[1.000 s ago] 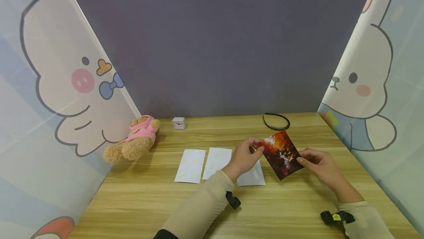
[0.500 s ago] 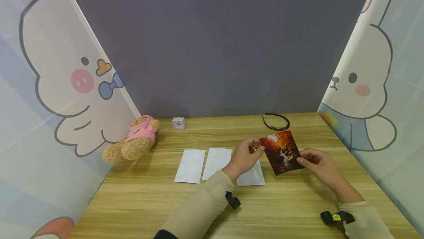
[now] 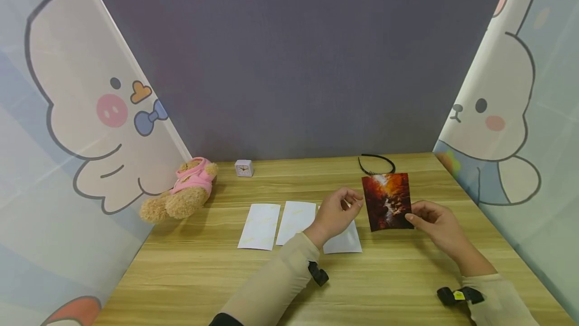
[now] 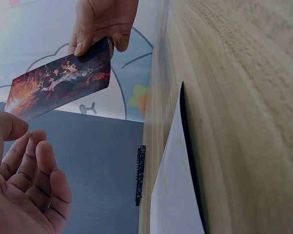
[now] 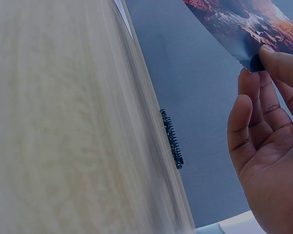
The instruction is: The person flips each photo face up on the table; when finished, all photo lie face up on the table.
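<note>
My right hand [image 3: 438, 226] pinches a glossy picture card [image 3: 387, 199] by its lower right corner, thumb in front. The card, printed in dark red, orange and white, is held up above the table. My left hand [image 3: 335, 215] is just left of the card with its fingers loosely curved. In the left wrist view, nothing lies between the left thumb [image 4: 12, 126] and fingers, and the card's near corner shows just past the thumb tip. Three white cards, a left one [image 3: 260, 226], a middle one [image 3: 296, 221] and a right one [image 3: 344, 239], lie on the table; the left hand partly covers the right one.
A black toothed headband [image 3: 392, 165] lies at the back right, partly behind the picture card. A small white clock [image 3: 244, 168] stands at the back left. Beside it, a teddy bear in pink [image 3: 192, 188] leans by the left wall. A dark panel [image 3: 289, 65] closes off the wooden table's back.
The picture card has turned more upright and risen slightly in the right hand. Its left edge has come away from the left hand's fingers, which have let go. Both arms stay nearly still.
</note>
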The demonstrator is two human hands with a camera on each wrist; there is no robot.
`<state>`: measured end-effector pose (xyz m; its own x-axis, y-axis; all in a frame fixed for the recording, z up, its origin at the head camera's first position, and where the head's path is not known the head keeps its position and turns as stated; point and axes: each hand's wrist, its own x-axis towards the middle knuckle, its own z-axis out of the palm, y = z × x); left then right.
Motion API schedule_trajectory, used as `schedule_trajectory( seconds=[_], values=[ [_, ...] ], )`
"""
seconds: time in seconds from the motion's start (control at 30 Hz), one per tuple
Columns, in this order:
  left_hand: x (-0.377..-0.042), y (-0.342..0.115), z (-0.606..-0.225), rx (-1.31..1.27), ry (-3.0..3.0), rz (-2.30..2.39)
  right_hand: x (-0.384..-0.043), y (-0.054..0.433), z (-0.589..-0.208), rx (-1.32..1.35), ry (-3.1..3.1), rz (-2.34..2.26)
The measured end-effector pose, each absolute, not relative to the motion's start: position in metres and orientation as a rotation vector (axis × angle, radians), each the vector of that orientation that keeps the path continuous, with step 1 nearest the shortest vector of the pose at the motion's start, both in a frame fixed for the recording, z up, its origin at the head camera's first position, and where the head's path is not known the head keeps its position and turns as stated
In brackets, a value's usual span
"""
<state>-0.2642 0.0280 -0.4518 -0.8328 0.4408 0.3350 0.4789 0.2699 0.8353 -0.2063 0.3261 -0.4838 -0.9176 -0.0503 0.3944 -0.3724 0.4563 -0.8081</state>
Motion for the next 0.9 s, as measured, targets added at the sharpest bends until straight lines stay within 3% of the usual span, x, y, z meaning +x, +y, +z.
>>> schedule_trajectory(
  seconds=[0.9],
  values=[
    [-0.2578,0.0357,-0.4579,-1.010,-2.579,-1.562,-0.2056,0.3249,-0.4790,0.413,-2.381,1.532]
  ],
)
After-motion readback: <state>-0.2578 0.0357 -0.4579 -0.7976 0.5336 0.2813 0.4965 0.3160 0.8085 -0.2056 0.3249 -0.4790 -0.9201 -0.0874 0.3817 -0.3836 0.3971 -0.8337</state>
